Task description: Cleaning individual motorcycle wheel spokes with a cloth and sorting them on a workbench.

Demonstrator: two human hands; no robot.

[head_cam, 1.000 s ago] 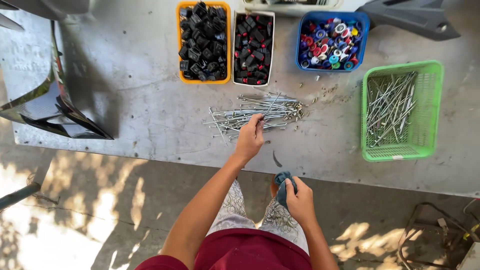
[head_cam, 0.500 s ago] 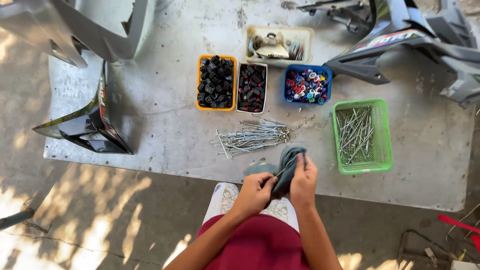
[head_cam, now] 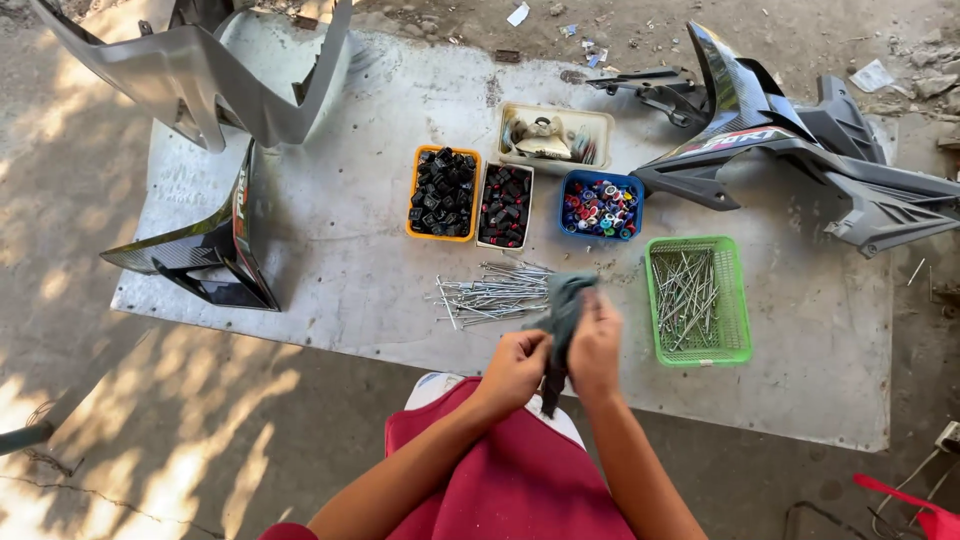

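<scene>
My left hand (head_cam: 515,366) and my right hand (head_cam: 596,345) meet in front of me, both gripping a crumpled dark teal cloth (head_cam: 564,301). The cloth hangs between them and hides whatever the left fingers pinch inside it. Just beyond the hands, a loose heap of long metal bolts (head_cam: 493,294) lies on the grey slab (head_cam: 350,270). A green basket (head_cam: 742,342) holding more bolts stands to the right of my right hand.
Behind the bolts stand an orange tray of black parts (head_cam: 442,192), a white tray of dark parts (head_cam: 506,205), a blue tray of coloured caps (head_cam: 600,207) and a beige tub (head_cam: 553,136). Motorcycle fairing panels lie at the left (head_cam: 210,255), far left (head_cam: 200,75) and right (head_cam: 790,150).
My left hand has left the bolt heap and come back to the cloth, which both hands now hold. The head has risen, so more of the slab shows.
</scene>
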